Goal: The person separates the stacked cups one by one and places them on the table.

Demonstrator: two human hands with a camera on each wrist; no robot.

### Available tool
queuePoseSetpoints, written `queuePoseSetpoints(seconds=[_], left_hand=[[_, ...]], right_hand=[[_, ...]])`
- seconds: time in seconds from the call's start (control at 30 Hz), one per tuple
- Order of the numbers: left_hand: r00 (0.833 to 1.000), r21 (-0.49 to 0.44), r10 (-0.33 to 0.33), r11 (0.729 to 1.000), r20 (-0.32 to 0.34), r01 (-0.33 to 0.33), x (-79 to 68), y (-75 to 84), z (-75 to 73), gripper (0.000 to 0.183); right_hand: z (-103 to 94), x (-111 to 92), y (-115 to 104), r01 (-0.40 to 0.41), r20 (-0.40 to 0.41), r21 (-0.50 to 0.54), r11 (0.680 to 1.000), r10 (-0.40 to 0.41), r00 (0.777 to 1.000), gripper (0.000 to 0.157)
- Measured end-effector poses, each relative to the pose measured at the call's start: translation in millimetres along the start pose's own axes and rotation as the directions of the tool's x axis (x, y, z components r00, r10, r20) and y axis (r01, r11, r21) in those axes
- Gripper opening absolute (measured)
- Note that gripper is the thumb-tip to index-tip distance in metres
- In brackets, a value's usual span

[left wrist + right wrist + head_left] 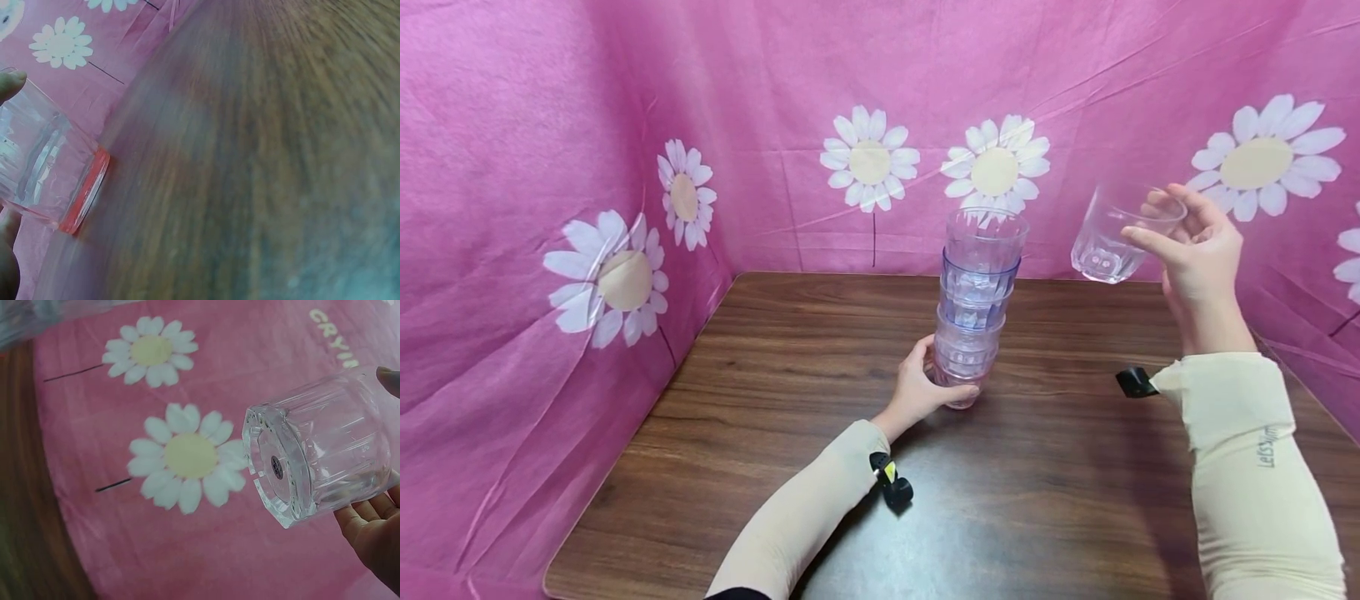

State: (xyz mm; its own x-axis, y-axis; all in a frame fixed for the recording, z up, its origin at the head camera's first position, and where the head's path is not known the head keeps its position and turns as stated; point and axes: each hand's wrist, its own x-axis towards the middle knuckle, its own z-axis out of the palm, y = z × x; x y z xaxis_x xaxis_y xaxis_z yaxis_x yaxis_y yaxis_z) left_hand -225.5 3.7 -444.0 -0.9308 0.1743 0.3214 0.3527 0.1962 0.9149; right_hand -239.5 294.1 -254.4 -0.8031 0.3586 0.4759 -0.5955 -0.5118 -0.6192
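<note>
A tall stack of nested clear cups (973, 300), some tinted bluish, stands on the wooden table and leans slightly right toward its top. My left hand (917, 390) grips the stack near its base, thumb across the front. In the left wrist view the bottom cup (47, 162) has a reddish base on the wood. Held in the air to the right of the stack is a single clear cup (1108, 242), tilted, apart from the others. Near its rim my right hand (1202, 250) grips it between thumb and fingers. The right wrist view shows this faceted cup (331, 450) from its base.
The brown wooden table (760, 417) ends at a pink cloth backdrop (760, 83) with white daisies, which rises behind and at both sides. A black wrist camera (895, 487) sits beside the left sleeve, another black device (1135, 382) beside the right one.
</note>
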Motion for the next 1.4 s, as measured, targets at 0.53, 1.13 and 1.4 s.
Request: queuePoseSetpoints(seconds=[0.53,1.13,1.4], left_hand=[[1.000,-0.006,0.009,1.000,-0.004,-0.009,0.3,-0.2,0.8,0.085],[1.000,-0.032,0.028,0.999,0.001,-0.028,-1.5,1.0,-0.2,0.084],[1.000,-0.056,0.030,0.998,0.002,-0.030,-0.9,0.2,0.3,0.084]], right_hand=[[-54.4,-16,24,-0.051,-0.159,-0.069,0.996,0.039,0.986,0.067],[-117.1,-22,35,-0.217,-0.404,-0.383,0.898,0.049,0.914,0.075],[-140.8,-25,36,-0.331,-0.489,-0.492,0.805,0.059,0.870,0.074]])
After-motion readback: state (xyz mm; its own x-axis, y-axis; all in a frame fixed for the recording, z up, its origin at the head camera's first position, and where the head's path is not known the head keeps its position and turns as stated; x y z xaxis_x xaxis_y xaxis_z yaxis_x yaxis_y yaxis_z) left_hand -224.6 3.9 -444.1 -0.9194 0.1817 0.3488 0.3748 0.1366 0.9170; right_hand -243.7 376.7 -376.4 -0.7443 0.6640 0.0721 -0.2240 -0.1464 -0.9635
